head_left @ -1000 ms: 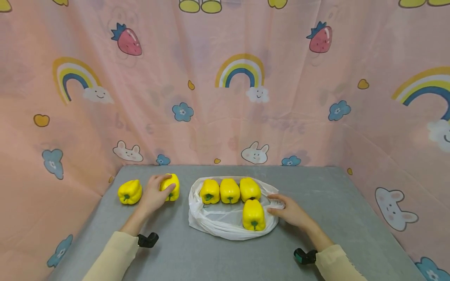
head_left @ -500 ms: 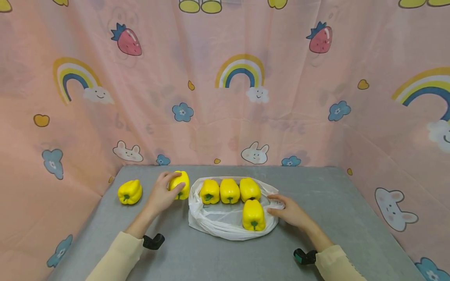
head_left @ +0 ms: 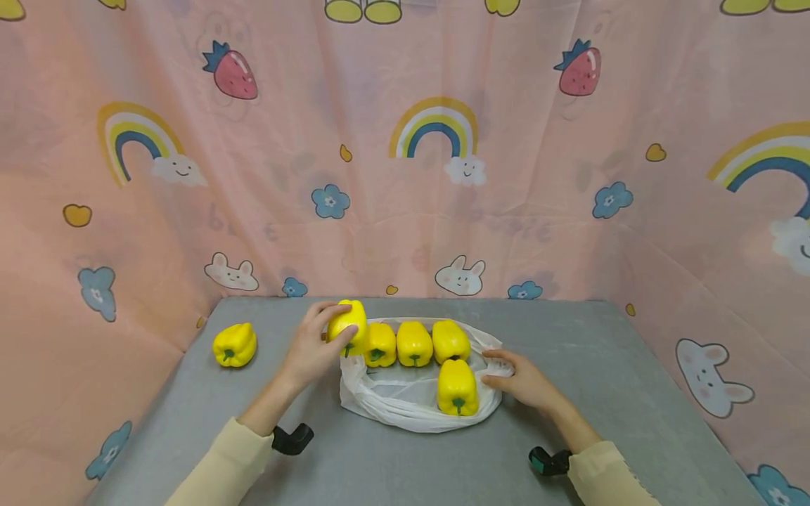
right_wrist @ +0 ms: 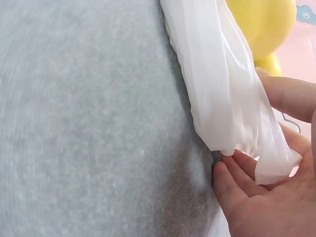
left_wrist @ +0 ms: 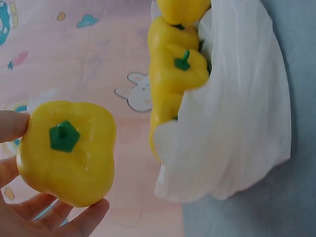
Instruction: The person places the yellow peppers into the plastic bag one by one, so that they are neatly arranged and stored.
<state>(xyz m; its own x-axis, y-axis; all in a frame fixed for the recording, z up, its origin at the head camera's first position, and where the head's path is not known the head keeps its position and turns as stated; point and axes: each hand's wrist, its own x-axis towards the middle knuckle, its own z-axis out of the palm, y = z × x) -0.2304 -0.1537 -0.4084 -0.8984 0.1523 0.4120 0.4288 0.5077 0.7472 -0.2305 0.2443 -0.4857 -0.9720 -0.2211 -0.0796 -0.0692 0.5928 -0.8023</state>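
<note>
My left hand (head_left: 313,346) grips a yellow bell pepper (left_wrist: 69,153) between thumb and fingers, its green stem facing the left wrist camera. In the head view that pepper is raised over the left rim of a white plastic bag (head_left: 405,418), partly covering a pepper (head_left: 380,346) inside. The bag lies opened wide, with three peppers in a row at the back and a single pepper (head_left: 457,388) at front right. At the bag's right side my right hand (head_left: 522,379) holds the rim (right_wrist: 247,108), thumb on one side and fingers on the other.
Another yellow bell pepper (head_left: 235,345) lies on the grey table (head_left: 392,471), left of my left hand. A pink printed curtain (head_left: 285,176) hangs behind the table and along both sides. Each wrist carries a small black device (head_left: 293,439).
My left hand has lifted the bell pepper off the table's left part and carried it right, to the bag's left rim. The right hand and bag look unmoved.
</note>
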